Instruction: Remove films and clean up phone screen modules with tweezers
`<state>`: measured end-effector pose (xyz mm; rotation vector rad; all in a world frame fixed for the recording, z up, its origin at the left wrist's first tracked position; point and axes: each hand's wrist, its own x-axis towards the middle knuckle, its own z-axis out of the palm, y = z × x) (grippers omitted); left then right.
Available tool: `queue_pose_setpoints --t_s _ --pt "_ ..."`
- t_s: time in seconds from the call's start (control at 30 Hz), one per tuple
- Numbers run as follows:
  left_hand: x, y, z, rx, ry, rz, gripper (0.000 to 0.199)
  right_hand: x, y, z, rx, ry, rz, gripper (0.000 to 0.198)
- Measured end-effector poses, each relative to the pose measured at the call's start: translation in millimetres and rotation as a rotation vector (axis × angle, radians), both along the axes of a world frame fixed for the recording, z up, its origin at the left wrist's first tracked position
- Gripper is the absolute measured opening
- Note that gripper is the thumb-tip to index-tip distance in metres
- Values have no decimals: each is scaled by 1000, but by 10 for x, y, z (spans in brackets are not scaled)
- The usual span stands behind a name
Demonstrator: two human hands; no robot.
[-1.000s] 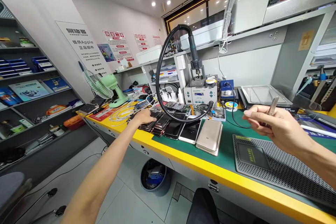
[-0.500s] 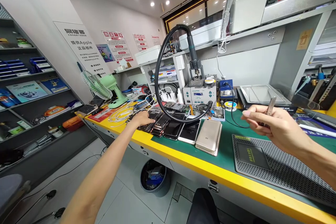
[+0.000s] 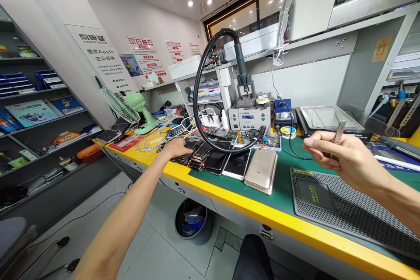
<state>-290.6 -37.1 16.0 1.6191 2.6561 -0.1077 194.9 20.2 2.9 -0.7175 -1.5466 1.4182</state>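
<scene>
My left hand [image 3: 174, 148] reaches over the leftmost stack of dismantled phones [image 3: 183, 156], its thumb extended across them. The other fingers are hidden, so I cannot see whether they grip a phone. In my right hand [image 3: 344, 153], closed fingers hold a slim flat metal tool [image 3: 340, 129] pointing up; its exact kind is unclear. That hand hovers above a grey perforated mat [image 3: 348, 214]. Right of my left hand lie another stack of phone parts [image 3: 201, 157], dark phones [image 3: 217, 162], a white-framed phone [image 3: 236, 165] and gold phones [image 3: 261, 168], stacked with backs up.
A black hose [image 3: 196, 92] loops over the phones from a hot air station [image 3: 250, 116]. Behind lies a tray of small parts [image 3: 274, 140]. White cables [image 3: 149, 143] and a green fan [image 3: 144, 116] are at left. A bin [image 3: 201, 232] stands below the yellow bench edge [image 3: 229, 192].
My left hand has shifted very slightly leftward at the phone stack. My right hand keeps the metal tool in nearly the same place.
</scene>
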Motion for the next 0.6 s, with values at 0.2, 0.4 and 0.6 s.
queue_pose_setpoints --t_s 0.2,0.4,0.6 --pt "-5 -20 36 -48 -14 4 37 3 -25 20 9 0 -1 44" --pt "21 -86 43 -55 -4 38 37 -1 -30 31 18 5 5 45" --pt "269 -109 36 26 26 -14 36 -22 -31 39 22 22 2 42"
